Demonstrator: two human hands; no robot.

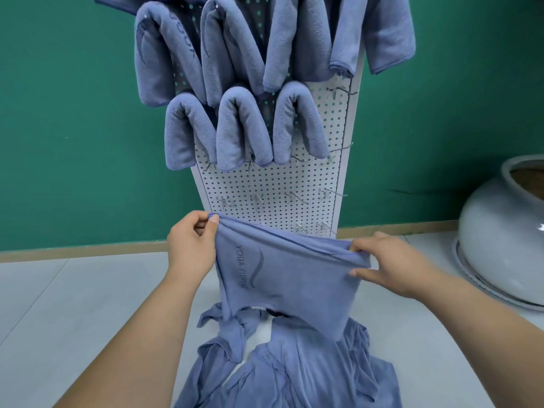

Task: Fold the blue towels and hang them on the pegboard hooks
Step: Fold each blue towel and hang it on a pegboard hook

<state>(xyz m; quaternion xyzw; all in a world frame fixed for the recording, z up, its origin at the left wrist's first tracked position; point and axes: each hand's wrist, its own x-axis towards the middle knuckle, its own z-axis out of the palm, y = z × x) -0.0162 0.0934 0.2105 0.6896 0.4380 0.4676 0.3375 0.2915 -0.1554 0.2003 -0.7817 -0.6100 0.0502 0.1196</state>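
Note:
I hold a blue towel (282, 278) stretched between both hands in front of the white pegboard (270, 189); dark lettering and a curved logo face me. My left hand (191, 245) pinches its upper left corner. My right hand (388, 260) grips the upper right edge, where the cloth bunches. Its lower edge hangs over a heap of loose blue towels (294, 369) on the floor. Several folded blue towels (244, 128) hang over hooks on the upper part of the pegboard. Bare metal hooks (297, 198) stick out of the lower rows.
A green wall (88, 128) with a wooden skirting stands behind the pegboard. A large pale round pot (506, 245) on a ring base sits on the floor at the right. Light grey floor tiles (73, 304) spread to the left.

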